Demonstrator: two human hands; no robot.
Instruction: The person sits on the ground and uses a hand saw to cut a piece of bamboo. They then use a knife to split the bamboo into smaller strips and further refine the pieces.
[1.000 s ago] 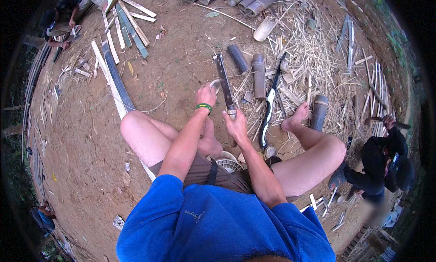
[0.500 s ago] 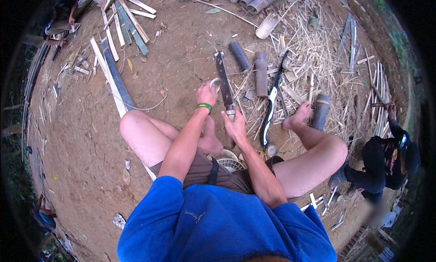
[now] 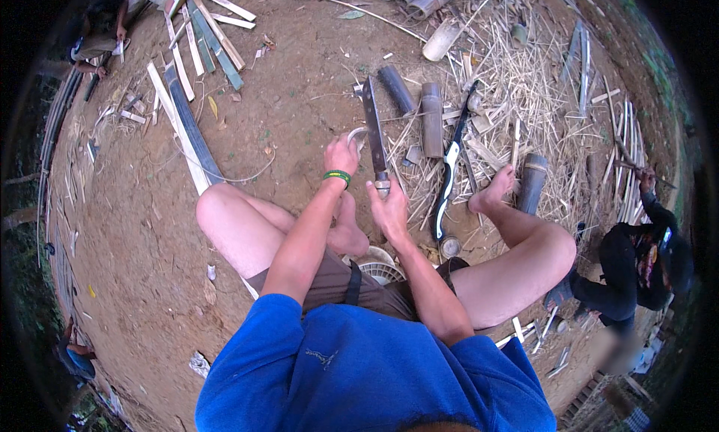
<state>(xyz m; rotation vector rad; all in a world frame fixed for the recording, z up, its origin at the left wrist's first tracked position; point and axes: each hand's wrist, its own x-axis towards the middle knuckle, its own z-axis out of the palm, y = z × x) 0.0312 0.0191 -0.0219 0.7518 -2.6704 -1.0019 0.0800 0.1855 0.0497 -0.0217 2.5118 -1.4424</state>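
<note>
My right hand (image 3: 389,209) is closed round the handle of a long-bladed knife (image 3: 374,129), whose dark blade points away from me. Just left of that blade, my left hand (image 3: 341,155) pinches a pale, thin strip (image 3: 359,132) that bends in a curve toward the knife. Whether the strip touches the blade I cannot tell. A black-and-white curved tool (image 3: 449,166), long and slim, lies on the ground to the right of my right hand. Two short bamboo pieces, one dark (image 3: 395,90) and one brown (image 3: 432,121), lie beyond the knife.
Shavings (image 3: 550,132) cover the ground at the right, by a bamboo section (image 3: 531,183). Split bamboo slats (image 3: 196,151) lie left of my knee. More bamboo poles (image 3: 431,1) lie at the far edge. A person (image 3: 636,260) crouches at the right; another (image 3: 108,28) is at the far left.
The knife has tipped slightly, its blade tip a little farther away and more to the right. Both my hands keep nearly the same place and grip.
</note>
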